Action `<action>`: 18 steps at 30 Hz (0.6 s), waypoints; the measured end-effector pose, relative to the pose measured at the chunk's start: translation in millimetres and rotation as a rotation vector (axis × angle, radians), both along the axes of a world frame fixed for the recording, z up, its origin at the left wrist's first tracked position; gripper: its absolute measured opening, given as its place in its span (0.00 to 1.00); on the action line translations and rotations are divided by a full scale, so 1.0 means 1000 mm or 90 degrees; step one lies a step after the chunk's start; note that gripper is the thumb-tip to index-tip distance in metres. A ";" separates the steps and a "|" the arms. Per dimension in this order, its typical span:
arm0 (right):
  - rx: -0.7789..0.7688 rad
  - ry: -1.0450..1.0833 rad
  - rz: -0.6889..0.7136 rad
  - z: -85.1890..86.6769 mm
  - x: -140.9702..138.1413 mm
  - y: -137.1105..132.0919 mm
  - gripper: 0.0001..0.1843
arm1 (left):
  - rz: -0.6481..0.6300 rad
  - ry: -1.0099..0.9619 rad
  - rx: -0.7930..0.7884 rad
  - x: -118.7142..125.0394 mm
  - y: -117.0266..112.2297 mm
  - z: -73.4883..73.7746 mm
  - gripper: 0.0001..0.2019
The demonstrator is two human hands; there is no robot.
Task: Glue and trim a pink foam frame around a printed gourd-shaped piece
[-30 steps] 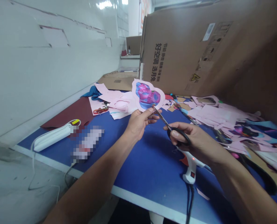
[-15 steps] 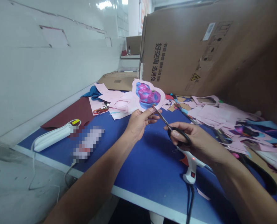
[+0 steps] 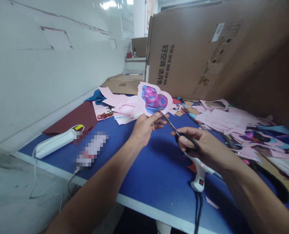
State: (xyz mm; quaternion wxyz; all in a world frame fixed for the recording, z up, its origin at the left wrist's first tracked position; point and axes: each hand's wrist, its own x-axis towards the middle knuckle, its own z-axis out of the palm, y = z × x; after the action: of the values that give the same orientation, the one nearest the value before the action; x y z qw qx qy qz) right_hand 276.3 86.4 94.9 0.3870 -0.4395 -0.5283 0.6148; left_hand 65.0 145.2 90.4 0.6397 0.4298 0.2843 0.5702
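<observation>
- Cutout (image 3: 154, 99), pink with a magenta-blue print, stands upper center of the frame, pinched in the grip of the left hand (image 3: 143, 130).
- Right hand (image 3: 195, 143): grip shut on scissors (image 3: 174, 129), blades at the cutout's lower edge.
- Glue gun (image 3: 200, 175) lies below it on the blue bench (image 3: 159, 175).

Both forearms reach forward across the view; the left hand (image 3: 143, 130) pinches upward between thumb and fingers, while the right hand (image 3: 203, 143) curls closed.

Location type: craft workshop, shown by a blue worktable (image 3: 159, 182), a hot glue gun (image 3: 199, 177), scattered pink offcuts (image 3: 222, 120), and a large cardboard carton panel (image 3: 195, 55) at upper right.
</observation>
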 end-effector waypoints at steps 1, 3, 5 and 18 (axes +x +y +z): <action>0.000 0.000 -0.001 0.000 0.000 0.000 0.33 | 0.001 0.002 -0.001 0.000 0.000 0.000 0.13; 0.000 0.000 -0.001 0.001 0.000 0.000 0.33 | 0.001 0.004 -0.001 0.000 0.000 0.000 0.13; 0.001 -0.001 0.001 0.001 0.000 -0.001 0.33 | 0.000 0.002 -0.002 0.000 0.000 0.001 0.13; 0.003 0.002 -0.016 0.003 0.001 -0.001 0.33 | -0.004 -0.006 -0.004 0.000 0.000 0.001 0.14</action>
State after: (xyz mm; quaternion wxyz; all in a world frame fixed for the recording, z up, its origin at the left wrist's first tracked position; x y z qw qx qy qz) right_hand 277.7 85.0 97.6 0.3965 -0.4441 -0.5234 0.6096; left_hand 64.7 144.9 91.0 0.6442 0.4260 0.2818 0.5693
